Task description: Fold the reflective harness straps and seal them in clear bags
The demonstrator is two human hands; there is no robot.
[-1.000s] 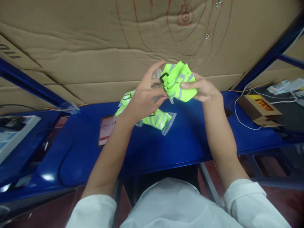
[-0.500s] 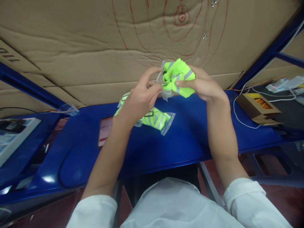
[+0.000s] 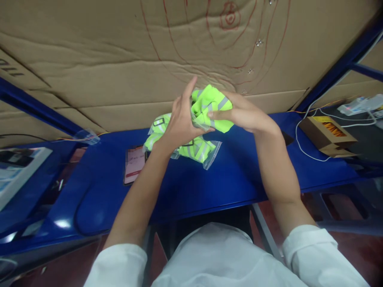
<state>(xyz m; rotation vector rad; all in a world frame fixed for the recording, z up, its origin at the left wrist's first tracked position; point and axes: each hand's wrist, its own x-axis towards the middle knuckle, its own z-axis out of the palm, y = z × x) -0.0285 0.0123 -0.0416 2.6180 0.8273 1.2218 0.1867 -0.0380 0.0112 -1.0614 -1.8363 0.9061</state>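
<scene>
A folded neon-yellow reflective vest [image 3: 213,104] with grey stripes is held up above the table. My right hand [image 3: 239,113] grips its right side, the thumb pressed on the front and the fingers behind. On the left, my left hand [image 3: 182,119] cups a clear plastic bag [image 3: 198,122] around the vest's left end, thumb below and a finger pointing up. The bag's far side is hidden by the vest and hand. Behind and below my left hand lie bagged reflective vests [image 3: 197,149] on the blue table [image 3: 209,187], partly covered by my arm.
A phone [image 3: 134,165] with a lit screen lies left of my left forearm. At the right stand an open cardboard box [image 3: 327,135] and a white cable [image 3: 308,153]. Cardboard with red drawn rings [image 3: 179,40] backs the table. A clear plastic cup [image 3: 89,136] sits far left.
Both hands and the vest have moved left and slightly down. My left hand has gone from pinching the bag's edge to cupping the bag around the vest's end.
</scene>
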